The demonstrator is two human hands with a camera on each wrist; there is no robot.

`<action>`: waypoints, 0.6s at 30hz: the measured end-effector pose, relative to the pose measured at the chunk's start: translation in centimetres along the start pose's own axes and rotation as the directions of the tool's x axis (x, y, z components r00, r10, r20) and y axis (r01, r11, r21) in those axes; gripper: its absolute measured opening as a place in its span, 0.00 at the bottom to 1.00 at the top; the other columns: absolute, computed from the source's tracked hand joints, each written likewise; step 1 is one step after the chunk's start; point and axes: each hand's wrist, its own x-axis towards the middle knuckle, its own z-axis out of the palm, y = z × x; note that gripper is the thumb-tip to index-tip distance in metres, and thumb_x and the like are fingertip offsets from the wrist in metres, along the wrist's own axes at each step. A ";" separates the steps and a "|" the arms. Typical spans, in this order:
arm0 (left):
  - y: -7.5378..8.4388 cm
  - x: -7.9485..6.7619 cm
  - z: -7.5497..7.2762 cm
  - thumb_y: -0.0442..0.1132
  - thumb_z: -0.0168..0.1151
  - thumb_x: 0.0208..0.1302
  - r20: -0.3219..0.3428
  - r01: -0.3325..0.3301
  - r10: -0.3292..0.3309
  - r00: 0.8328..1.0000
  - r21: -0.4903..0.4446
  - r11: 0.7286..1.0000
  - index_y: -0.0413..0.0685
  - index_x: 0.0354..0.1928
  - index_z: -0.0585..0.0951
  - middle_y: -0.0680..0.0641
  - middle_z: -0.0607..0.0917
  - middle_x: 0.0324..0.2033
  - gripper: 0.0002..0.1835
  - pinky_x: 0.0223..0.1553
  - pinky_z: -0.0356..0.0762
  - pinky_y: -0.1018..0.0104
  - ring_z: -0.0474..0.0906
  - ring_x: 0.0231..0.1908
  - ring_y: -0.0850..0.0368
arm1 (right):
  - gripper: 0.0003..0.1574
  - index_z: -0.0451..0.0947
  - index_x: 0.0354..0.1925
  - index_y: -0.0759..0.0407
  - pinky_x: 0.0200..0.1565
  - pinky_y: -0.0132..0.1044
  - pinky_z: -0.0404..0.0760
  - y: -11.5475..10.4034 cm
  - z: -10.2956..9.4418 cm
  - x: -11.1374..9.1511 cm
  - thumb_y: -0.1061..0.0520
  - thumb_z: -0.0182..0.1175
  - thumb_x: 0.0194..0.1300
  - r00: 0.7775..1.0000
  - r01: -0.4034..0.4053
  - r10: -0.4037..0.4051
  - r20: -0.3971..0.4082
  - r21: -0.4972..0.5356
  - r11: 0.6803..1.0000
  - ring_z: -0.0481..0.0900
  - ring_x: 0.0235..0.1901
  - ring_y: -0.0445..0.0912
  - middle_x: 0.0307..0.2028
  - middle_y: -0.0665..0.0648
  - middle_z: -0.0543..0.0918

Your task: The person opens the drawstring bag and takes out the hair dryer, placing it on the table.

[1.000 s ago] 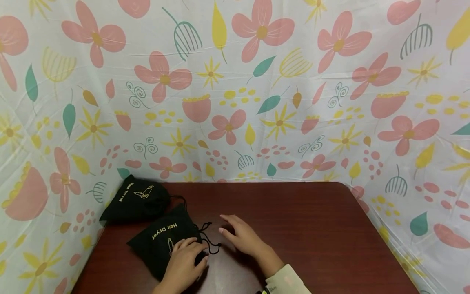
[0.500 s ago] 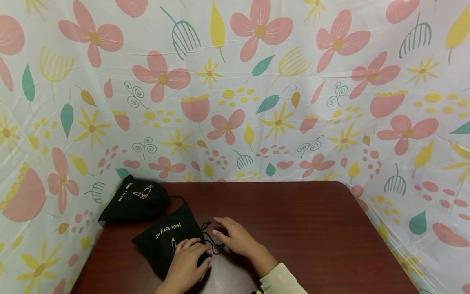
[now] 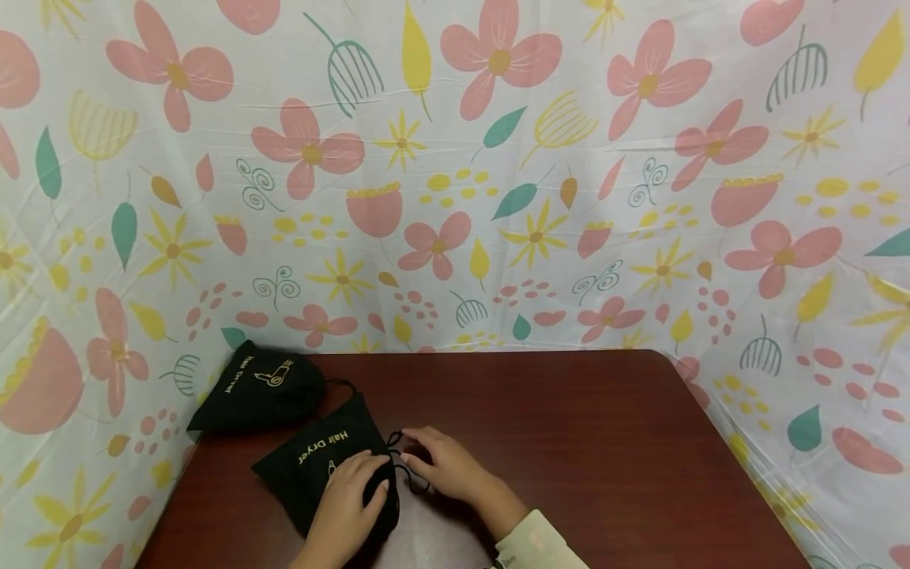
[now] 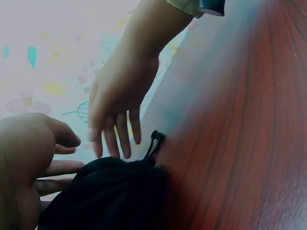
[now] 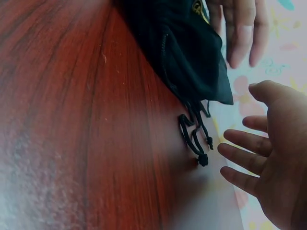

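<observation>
Plainly, the left hand [image 3: 348, 491] lies over the nearer black bag [image 3: 302, 472], its fingers loose and gripping nothing; whether every fingertip touches the cloth, I cannot tell. That bag rests on the left part of the brown surface [image 3: 569, 450], its gathered mouth toward the right hand [image 3: 449, 468]. The right hand is spread wide beside the bag's cords [image 5: 203, 159], its fingers near them with a gap showing in the right wrist view. A pale sleeve [image 3: 538, 544] covers the right forearm. Just beyond lies a second black bag [image 3: 261, 393], at the surface's far left corner; both bear yellow "Hair Dryer" lettering. Flower-patterned cloth [image 3: 455, 197] hangs behind.
</observation>
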 end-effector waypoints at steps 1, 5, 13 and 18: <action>-0.1 0.0 -0.2 0.45 0.65 0.62 -0.025 0.004 -0.004 1.000 -0.001 1.000 0.58 0.54 0.81 0.53 0.82 0.52 0.17 0.61 0.67 0.40 0.73 0.62 0.49 | 0.37 0.64 0.69 0.50 0.55 0.42 0.79 -0.1 0.1 0.0 0.33 0.43 0.72 1.000 0.006 -0.006 -0.003 0.000 1.000 0.76 0.59 0.43 0.62 0.50 0.75; -0.7 -0.4 -1.0 0.43 0.67 0.61 -0.107 0.023 -0.021 0.994 0.017 1.000 0.58 0.56 0.81 0.55 0.81 0.51 0.20 0.61 0.65 0.39 0.70 0.64 0.48 | 0.36 0.63 0.70 0.47 0.57 0.44 0.78 -0.3 0.5 0.1 0.33 0.43 0.72 1.000 0.014 -0.015 -0.012 -0.015 1.000 0.75 0.60 0.44 0.63 0.50 0.74; -1.5 -1.4 -2.1 0.39 0.69 0.55 -0.269 0.103 -0.085 0.959 0.052 0.993 0.47 0.57 0.79 0.43 0.78 0.55 0.25 0.60 0.57 0.35 0.67 0.62 0.40 | 0.39 0.58 0.73 0.44 0.63 0.46 0.73 -1.3 0.9 0.3 0.31 0.44 0.71 0.999 0.040 -0.040 0.006 -0.065 0.997 0.69 0.66 0.45 0.68 0.48 0.68; -2.0 -2.0 -2.5 0.40 0.67 0.57 -0.263 0.223 -0.203 0.943 0.049 0.974 0.46 0.60 0.76 0.39 0.72 0.61 0.27 0.61 0.55 0.34 0.61 0.65 0.37 | 0.40 0.56 0.73 0.45 0.64 0.46 0.72 -1.5 1.3 0.2 0.31 0.44 0.71 0.996 0.089 -0.088 0.012 -0.077 0.993 0.67 0.68 0.45 0.70 0.46 0.65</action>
